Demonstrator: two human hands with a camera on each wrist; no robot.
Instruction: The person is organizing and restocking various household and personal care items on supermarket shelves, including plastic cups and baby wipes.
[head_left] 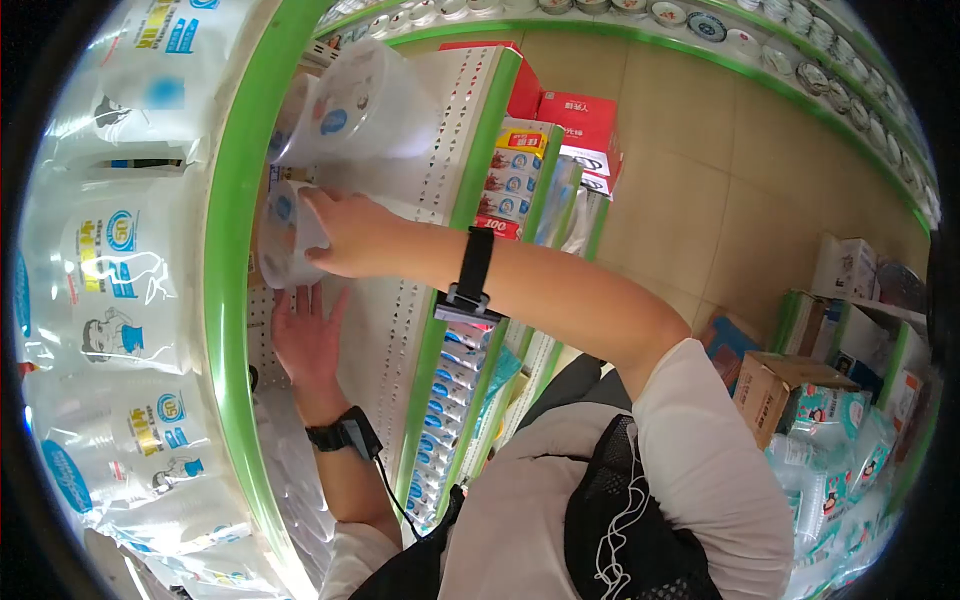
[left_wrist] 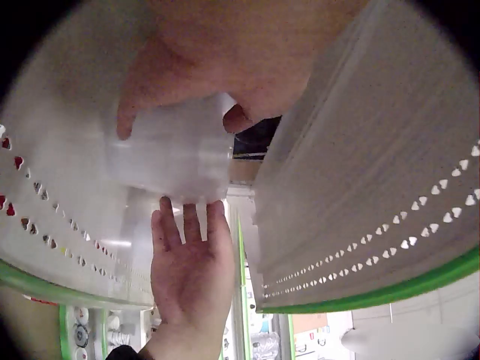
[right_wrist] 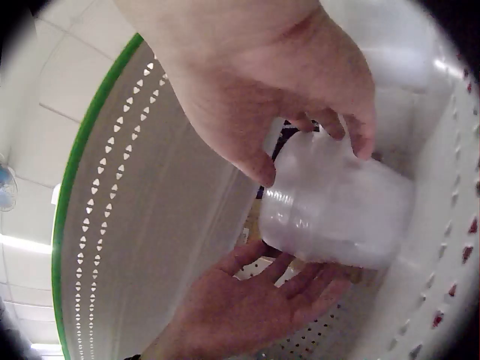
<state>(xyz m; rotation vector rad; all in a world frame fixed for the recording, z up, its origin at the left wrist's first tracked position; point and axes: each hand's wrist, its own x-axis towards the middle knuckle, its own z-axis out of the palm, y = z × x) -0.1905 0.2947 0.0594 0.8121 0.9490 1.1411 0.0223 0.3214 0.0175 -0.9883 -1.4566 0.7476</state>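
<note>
A pack of stacked clear plastic cups (head_left: 285, 235) with a blue mark lies between two shelf boards. In the right wrist view, my right hand (right_wrist: 277, 90) curls its thumb and fingers round one end of the same cup pack (right_wrist: 337, 202). My left hand (head_left: 302, 345) is at its lower side in the head view, fingers straight and fingertips right at the plastic. From the right wrist, the palm and spread fingers of that left hand (right_wrist: 247, 304) show against the pack's underside. The left wrist view shows the cups (left_wrist: 172, 154) between both hands.
Another pack of clear cups (head_left: 365, 100) stands farther along the perforated shelf (head_left: 415, 190). A green shelf edge (head_left: 225, 250) runs close on the left, with more cup packs (head_left: 125, 270) beyond. Red boxes (head_left: 575, 125) stand past the shelf's end, near the tiled aisle floor (head_left: 690, 140).
</note>
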